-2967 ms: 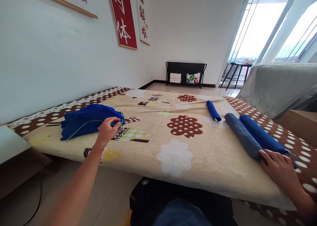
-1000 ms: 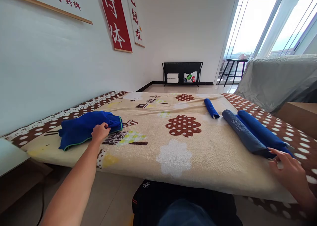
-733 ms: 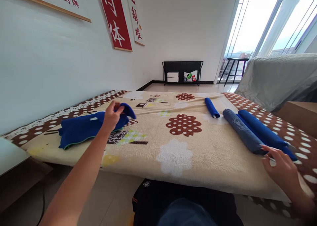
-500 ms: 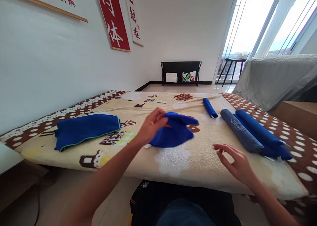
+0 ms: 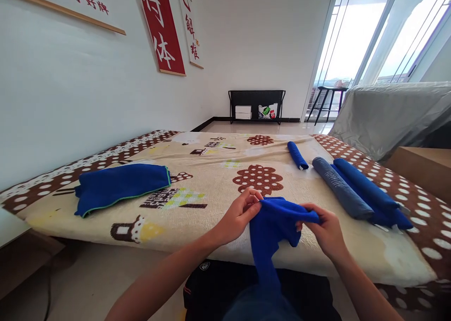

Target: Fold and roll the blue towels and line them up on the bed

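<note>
Over the near edge of the bed I hold a bright blue cloth (image 5: 269, 232) between both hands. My left hand (image 5: 243, 215) pinches its upper left corner, fingers closed. On the other side, my right hand (image 5: 322, 227) grips the cloth's right end, also closed. The cloth sags between them, and one part hangs down in front of my lap. Whether it is a towel or a garment I cannot tell. To the left lies a folded blue cloth with green edging (image 5: 121, 187), flat on the patterned blanket (image 5: 204, 171) and apart from my hands.
At the right of the bed lie a grey-blue roll with lettering (image 5: 341, 187), a blue roll (image 5: 366, 182) beside it, and a smaller blue roll (image 5: 298, 156) farther back. A cardboard box (image 5: 423, 168) and a covered piece of furniture (image 5: 398, 110) stand beyond the right edge.
My left hand has brought the blue cloth right and nearer to me. My right hand, empty before, has moved in and taken hold of its other end.
</note>
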{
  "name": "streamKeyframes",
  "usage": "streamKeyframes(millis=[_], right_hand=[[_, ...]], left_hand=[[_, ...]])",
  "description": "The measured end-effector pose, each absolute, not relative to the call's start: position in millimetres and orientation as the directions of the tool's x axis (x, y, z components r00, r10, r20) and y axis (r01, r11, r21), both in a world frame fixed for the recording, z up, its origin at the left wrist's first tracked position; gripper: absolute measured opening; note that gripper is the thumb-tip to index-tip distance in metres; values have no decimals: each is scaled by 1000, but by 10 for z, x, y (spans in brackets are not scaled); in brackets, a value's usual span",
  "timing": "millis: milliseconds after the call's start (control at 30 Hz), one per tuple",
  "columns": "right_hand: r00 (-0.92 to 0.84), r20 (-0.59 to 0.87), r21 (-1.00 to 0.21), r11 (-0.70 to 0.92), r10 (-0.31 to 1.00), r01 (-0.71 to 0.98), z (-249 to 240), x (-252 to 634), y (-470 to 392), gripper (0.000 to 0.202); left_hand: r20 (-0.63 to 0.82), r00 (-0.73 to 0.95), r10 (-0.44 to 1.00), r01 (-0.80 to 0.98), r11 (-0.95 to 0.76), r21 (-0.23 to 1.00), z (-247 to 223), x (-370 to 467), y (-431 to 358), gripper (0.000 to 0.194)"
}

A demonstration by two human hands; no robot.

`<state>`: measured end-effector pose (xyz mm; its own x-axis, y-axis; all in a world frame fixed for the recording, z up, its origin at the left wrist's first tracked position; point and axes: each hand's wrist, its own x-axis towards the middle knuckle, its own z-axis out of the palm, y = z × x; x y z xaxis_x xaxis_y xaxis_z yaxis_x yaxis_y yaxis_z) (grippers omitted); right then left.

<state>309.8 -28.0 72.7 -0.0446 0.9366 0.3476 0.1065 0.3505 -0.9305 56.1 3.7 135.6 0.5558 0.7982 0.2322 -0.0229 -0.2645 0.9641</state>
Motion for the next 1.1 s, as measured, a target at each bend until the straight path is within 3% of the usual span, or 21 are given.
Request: streamKeyframes(millis=[100, 167, 367, 467, 567, 700, 800, 1000, 1100], right_hand=[[9, 295, -947, 294, 955, -131, 710, 3084, -214, 23], [27, 275, -950, 276, 961, -144, 709, 3049, -166, 23], [0, 411, -890, 401, 912, 219, 750, 2949, -111, 23], [-77, 497, -798, 490, 864, 351, 813, 2895, -171, 24], [-104, 503, -769, 499, 858, 400, 871, 2809, -262, 27], [-68, 510, -783, 495, 858, 378, 895, 2674, -379, 30], [-63, 549, -761, 530, 833, 374, 894, 2611, -459, 24], [-159, 627, -614, 610, 762, 501, 920, 2575, -543, 8], [-179, 587, -633, 586, 789, 507, 910, 2590, -522, 8]], left_hand=[[208, 515, 831, 26, -258, 966, 1386, 469, 85, 27], [208, 510, 835, 56, -273, 960, 1409, 426, 116, 28], [57, 778, 626, 199, -331, 923, 1446, 372, 169, 37], [123, 758, 640, 187, -394, 900, 1427, 399, 140, 35], [299, 674, 676, 135, -511, 849, 1440, 439, 59, 30], [415, 708, 571, 89, -655, 750, 1497, 469, -102, 33], [420, 736, 532, 85, -687, 722, 1498, 476, -198, 34], [368, 727, 580, 139, -649, 748, 1409, 439, -152, 15], [297, 764, 573, 157, -611, 776, 1360, 385, -68, 17]])
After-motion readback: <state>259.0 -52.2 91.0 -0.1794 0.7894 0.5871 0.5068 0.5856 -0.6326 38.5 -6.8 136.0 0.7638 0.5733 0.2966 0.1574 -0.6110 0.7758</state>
